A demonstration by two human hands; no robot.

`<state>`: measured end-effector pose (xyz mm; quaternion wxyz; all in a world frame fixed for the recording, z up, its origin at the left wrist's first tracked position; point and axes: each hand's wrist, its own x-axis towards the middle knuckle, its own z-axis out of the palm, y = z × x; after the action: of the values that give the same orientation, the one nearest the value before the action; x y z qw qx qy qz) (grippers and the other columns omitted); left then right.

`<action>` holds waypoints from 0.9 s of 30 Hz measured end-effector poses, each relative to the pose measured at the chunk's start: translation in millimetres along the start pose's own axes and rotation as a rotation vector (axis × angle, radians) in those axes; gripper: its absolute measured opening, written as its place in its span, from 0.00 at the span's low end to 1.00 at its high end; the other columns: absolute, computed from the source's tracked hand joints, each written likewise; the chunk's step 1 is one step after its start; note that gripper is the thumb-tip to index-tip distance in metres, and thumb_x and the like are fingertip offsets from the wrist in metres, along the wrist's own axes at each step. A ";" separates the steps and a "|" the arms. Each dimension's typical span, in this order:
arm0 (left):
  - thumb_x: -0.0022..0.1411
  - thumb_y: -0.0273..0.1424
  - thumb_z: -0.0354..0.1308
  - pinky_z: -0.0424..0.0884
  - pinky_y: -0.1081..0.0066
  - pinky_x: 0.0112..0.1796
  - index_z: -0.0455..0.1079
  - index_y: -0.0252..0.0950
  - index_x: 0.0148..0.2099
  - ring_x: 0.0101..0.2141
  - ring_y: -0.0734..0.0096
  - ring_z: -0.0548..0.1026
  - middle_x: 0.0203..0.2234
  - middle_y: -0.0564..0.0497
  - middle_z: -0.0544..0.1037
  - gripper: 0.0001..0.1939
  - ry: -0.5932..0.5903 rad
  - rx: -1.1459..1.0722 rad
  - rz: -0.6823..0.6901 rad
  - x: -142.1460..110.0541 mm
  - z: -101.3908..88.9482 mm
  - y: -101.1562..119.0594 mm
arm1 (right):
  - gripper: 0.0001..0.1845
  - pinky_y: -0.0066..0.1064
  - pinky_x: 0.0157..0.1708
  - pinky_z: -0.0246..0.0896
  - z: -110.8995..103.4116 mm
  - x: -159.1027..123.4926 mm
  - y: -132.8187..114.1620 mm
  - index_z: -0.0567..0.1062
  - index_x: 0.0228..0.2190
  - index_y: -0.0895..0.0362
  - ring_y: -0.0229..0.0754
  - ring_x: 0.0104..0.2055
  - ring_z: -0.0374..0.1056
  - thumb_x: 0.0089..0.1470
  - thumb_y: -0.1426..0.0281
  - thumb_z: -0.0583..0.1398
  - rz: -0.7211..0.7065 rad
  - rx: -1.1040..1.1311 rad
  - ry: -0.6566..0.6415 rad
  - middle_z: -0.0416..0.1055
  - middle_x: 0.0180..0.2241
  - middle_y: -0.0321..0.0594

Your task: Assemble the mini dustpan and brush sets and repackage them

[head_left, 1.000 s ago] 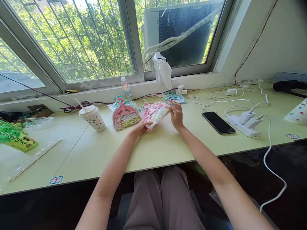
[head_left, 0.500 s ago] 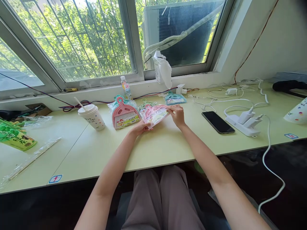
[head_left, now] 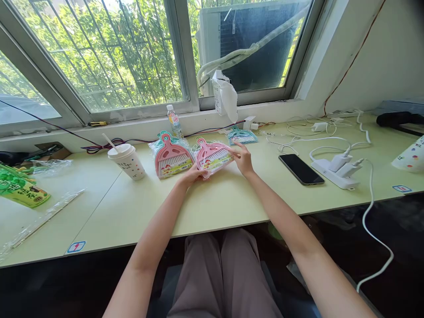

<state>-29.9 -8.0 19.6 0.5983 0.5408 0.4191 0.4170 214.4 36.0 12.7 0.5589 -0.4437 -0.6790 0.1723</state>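
On the counter (head_left: 215, 207), a wrapped pink dustpan set (head_left: 214, 154) sits between two hands.

Take 12 o'clock as towards the window and the pink dustpan set as the centre of the dial. The left hand (head_left: 193, 175) grips its near-left corner, thumb above the clear wrapping; the fingers below are mostly hidden. At 3 o'clock the right hand (head_left: 244, 160) lightly pinches its right edge, one finger raised. The step in hand looks like steadying and lining up the set. Whether it rests fully on the counter, I cannot tell.

Just beside it at 9 o'clock lies a second wrapped set (head_left: 174, 160), pink with teal behind; farther that way stands a lidded cup (head_left: 130, 164) with a straw. A bottle (head_left: 175, 121) is between 10 and 11. A teal set (head_left: 242, 136) lies near 2 o'clock, and a phone (head_left: 300, 169) well apart at 3, with a power strip (head_left: 336, 171) beyond.

Any shift from here would, I judge, call for both hands moving together, keeping the slippery plastic level and clear of the neighbouring set.
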 end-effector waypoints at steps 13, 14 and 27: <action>0.44 0.24 0.70 0.75 0.74 0.23 0.56 0.38 0.65 0.27 0.72 0.77 0.42 0.45 0.79 0.46 0.023 0.031 -0.029 -3.1 3.9 5.5 | 0.18 0.33 0.41 0.74 -0.3 6.1 9.7 0.77 0.47 0.61 0.40 0.39 0.75 0.53 0.77 0.60 0.589 0.451 -0.278 0.78 0.44 0.44; 0.45 0.24 0.70 0.74 0.74 0.23 0.57 0.37 0.64 0.26 0.73 0.77 0.41 0.46 0.79 0.44 0.024 0.048 -0.045 -2.6 3.5 5.3 | 0.15 0.31 0.39 0.74 -0.6 5.8 9.4 0.78 0.43 0.62 0.39 0.37 0.75 0.53 0.77 0.59 0.612 0.481 -0.299 0.79 0.40 0.44; 0.46 0.35 0.75 0.76 0.56 0.47 0.36 0.46 0.74 0.59 0.45 0.68 0.65 0.35 0.60 0.64 0.191 0.171 0.170 -0.2 14.8 0.9 | 0.15 0.28 0.33 0.74 3.7 4.6 7.3 0.79 0.40 0.60 0.38 0.32 0.74 0.49 0.79 0.61 0.611 0.675 -0.152 0.79 0.33 0.40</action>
<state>-15.9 -12.5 21.4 0.4699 0.5812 0.4607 0.4787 214.1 44.7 9.0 0.5444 -0.4028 -0.4621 0.5726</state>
